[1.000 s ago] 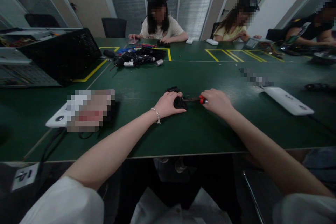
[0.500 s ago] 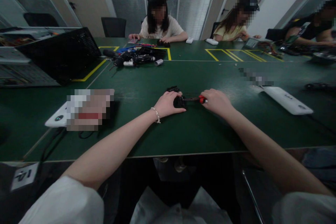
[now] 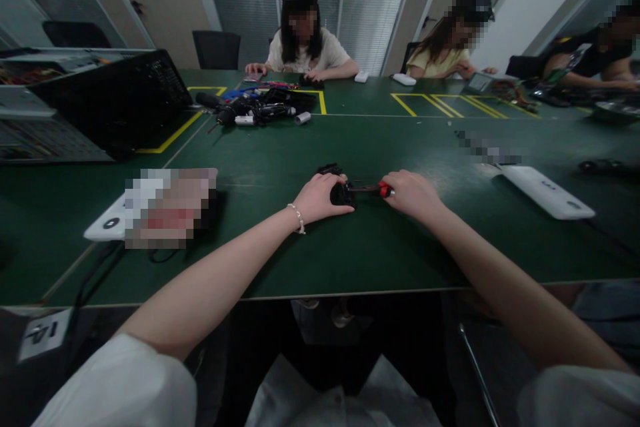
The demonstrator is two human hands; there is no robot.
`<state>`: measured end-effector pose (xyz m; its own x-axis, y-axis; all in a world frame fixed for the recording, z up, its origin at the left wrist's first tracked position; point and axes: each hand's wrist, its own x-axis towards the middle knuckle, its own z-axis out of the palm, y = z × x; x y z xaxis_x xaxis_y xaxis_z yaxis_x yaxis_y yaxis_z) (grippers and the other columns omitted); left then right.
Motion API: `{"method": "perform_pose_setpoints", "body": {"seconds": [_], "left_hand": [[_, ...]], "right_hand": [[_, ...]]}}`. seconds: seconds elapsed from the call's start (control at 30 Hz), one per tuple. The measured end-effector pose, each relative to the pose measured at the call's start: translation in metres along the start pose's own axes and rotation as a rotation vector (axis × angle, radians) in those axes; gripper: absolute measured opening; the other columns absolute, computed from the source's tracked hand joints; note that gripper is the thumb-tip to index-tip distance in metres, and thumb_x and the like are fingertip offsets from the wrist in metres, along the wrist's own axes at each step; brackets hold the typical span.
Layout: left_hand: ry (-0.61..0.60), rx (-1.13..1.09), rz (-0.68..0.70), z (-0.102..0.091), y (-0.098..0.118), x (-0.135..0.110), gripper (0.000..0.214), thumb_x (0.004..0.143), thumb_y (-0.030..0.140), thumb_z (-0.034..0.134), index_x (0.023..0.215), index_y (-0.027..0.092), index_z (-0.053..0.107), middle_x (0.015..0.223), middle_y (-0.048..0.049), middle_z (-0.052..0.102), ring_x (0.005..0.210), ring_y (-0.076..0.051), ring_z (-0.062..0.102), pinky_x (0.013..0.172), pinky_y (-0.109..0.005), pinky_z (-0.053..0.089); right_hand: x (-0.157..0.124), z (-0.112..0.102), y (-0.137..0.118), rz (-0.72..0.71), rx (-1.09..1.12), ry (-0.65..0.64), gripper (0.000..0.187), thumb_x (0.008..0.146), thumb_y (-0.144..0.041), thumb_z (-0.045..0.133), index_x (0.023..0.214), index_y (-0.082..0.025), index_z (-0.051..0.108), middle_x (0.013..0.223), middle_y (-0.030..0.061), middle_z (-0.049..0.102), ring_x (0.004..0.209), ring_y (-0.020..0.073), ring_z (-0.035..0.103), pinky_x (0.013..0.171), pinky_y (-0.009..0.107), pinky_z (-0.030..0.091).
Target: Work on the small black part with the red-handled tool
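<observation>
My left hand [image 3: 319, 198] is closed over a small black device [image 3: 341, 193] that rests on the green table [image 3: 310, 253]. A bead bracelet circles that wrist. My right hand [image 3: 411, 192] grips a red-handled screwdriver [image 3: 384, 189], and its thin shaft points left into the black device. Most of the handle is hidden in my fist. Both forearms lie low over the table.
A white power strip [image 3: 547, 191] lies to the right, and another white strip [image 3: 106, 225] sits at the left beside a blurred patch. A heap of black tools and cables [image 3: 256, 109] and a black case [image 3: 120, 100] lie further back. Three people sit at the far side.
</observation>
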<state>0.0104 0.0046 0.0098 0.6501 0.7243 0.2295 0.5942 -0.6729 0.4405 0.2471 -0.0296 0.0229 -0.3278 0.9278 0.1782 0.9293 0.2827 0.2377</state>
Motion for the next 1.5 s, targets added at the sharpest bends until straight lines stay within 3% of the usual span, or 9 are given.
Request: {"method": "perform_pose_setpoints", "body": {"seconds": [0.27, 0.6, 0.93, 1.5], "left_hand": [[0.003, 0.001, -0.001, 0.0004, 0.0003, 0.0005, 0.056, 0.069, 0.053, 0.068, 0.111, 0.017, 0.057, 0.126, -0.0082, 0.056, 0.114, -0.028, 0.05, 0.099, -0.041, 0.04], [-0.007, 0.0, -0.017, -0.0015, 0.0015, -0.0005, 0.056, 0.069, 0.053, 0.068, 0.111, 0.017, 0.057, 0.128, -0.0077, 0.056, 0.113, -0.028, 0.051, 0.099, -0.042, 0.04], [-0.019, -0.001, -0.018, -0.0015, 0.0018, -0.0006, 0.058, 0.07, 0.056, 0.066, 0.112, 0.017, 0.056, 0.128, -0.0081, 0.055, 0.116, -0.029, 0.049, 0.099, -0.042, 0.039], [0.001, 0.006, -0.006, 0.0011, -0.0007, -0.0003, 0.058, 0.07, 0.055, 0.067, 0.112, 0.017, 0.056, 0.126, -0.0082, 0.056, 0.113, -0.028, 0.051, 0.097, -0.042, 0.04]], "right_hand": [[-0.0013, -0.0062, -0.001, -0.042, -0.066, 0.033, 0.018, 0.076, -0.02, 0.051, 0.088, -0.014, 0.062, 0.086, 0.0095, 0.064, 0.078, 0.0216, 0.053, 0.066, 0.031, 0.036], [0.0001, -0.0017, -0.0015, 0.018, 0.006, -0.032, 0.016, 0.077, -0.023, 0.05, 0.084, -0.016, 0.062, 0.083, 0.008, 0.064, 0.075, 0.0199, 0.055, 0.062, 0.03, 0.036], [-0.0017, -0.0069, -0.0013, -0.036, -0.064, 0.029, 0.017, 0.075, -0.018, 0.05, 0.088, -0.014, 0.062, 0.087, 0.0101, 0.064, 0.079, 0.0223, 0.054, 0.065, 0.032, 0.037], [-0.0008, -0.0054, -0.0005, -0.039, -0.059, 0.018, 0.017, 0.076, -0.02, 0.051, 0.088, -0.015, 0.062, 0.086, 0.0095, 0.065, 0.077, 0.0212, 0.053, 0.065, 0.031, 0.037]]}}
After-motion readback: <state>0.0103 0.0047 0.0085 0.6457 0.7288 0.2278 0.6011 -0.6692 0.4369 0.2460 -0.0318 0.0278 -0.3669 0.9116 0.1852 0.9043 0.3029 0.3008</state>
